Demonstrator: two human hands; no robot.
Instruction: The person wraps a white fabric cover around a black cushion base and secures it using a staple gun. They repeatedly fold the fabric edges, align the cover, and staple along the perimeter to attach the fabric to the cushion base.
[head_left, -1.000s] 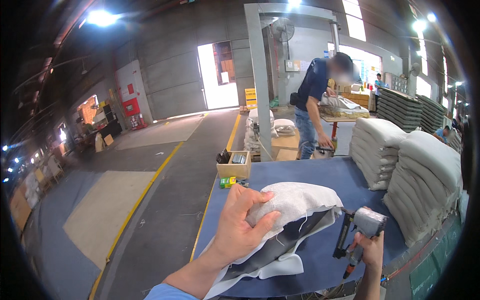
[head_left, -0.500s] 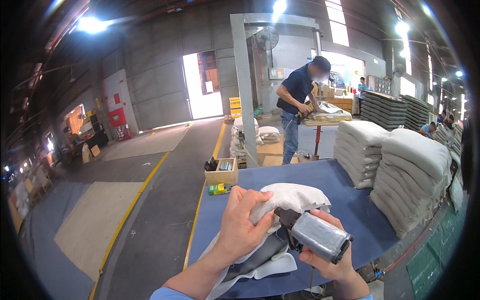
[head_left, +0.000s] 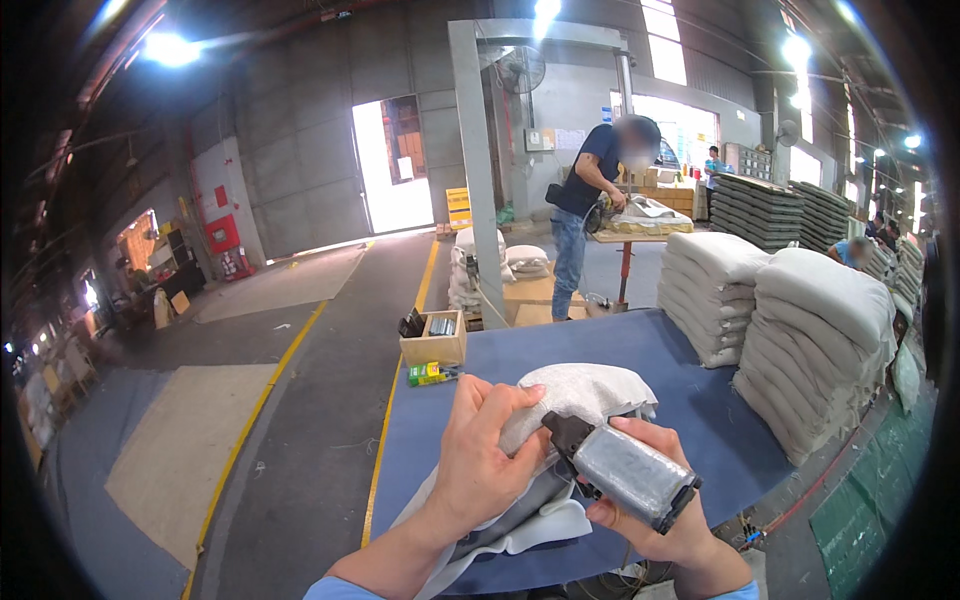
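Note:
My left hand [head_left: 488,455] is closed on the edge of a light grey fabric-covered cushion [head_left: 590,385], fingers and thumb pinching the cloth. My right hand [head_left: 680,545] grips a silver and black staple gun [head_left: 632,475]. The gun's black nose lies against the fabric fold, right beside my left thumb; whether it presses on the cloth I cannot tell. Below the hands, a loose pale flap [head_left: 545,535] of the cushion spreads over the blue table [head_left: 700,415]. The cushion's underside is partly hidden behind my hands and the gun.
On the table's far left corner stands a wooden box [head_left: 432,350] with metal strips, beside a small green and yellow pack [head_left: 428,375]. Two stacks of grey cushions [head_left: 715,300] rise at the right. Beyond a grey metal post [head_left: 468,150], a co-worker [head_left: 590,185] bends over another table.
The view has shifted slightly. My hands keep the same hold on cushion and staple gun, the gun nearly in place. The co-worker leans further over the other table.

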